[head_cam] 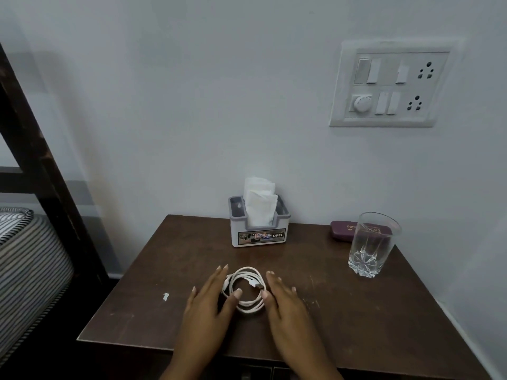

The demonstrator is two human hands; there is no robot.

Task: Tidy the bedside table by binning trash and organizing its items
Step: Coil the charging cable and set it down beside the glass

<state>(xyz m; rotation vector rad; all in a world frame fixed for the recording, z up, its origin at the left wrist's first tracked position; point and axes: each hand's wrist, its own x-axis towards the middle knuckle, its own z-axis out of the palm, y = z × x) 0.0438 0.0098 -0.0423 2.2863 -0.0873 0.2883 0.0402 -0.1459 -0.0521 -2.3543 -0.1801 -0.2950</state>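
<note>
A white charging cable [245,290], wound into a loose coil, lies near the front middle of the dark wooden bedside table [356,311]. My left hand [210,303] lies flat on the coil's left side, fingers straight, thumb resting on the loops. My right hand [285,300] lies flat on the coil's right side, thumb touching the cable. A grey tissue holder [259,226] with white tissues stands at the back middle. A clear glass [371,244] stands at the right, and a maroon case [343,230] lies behind it.
A small white scrap [165,296] lies on the table's left part. A switch and socket panel [392,83] is on the wall above the right side. A striped mattress [30,270] and dark bed frame [55,187] are at the left.
</note>
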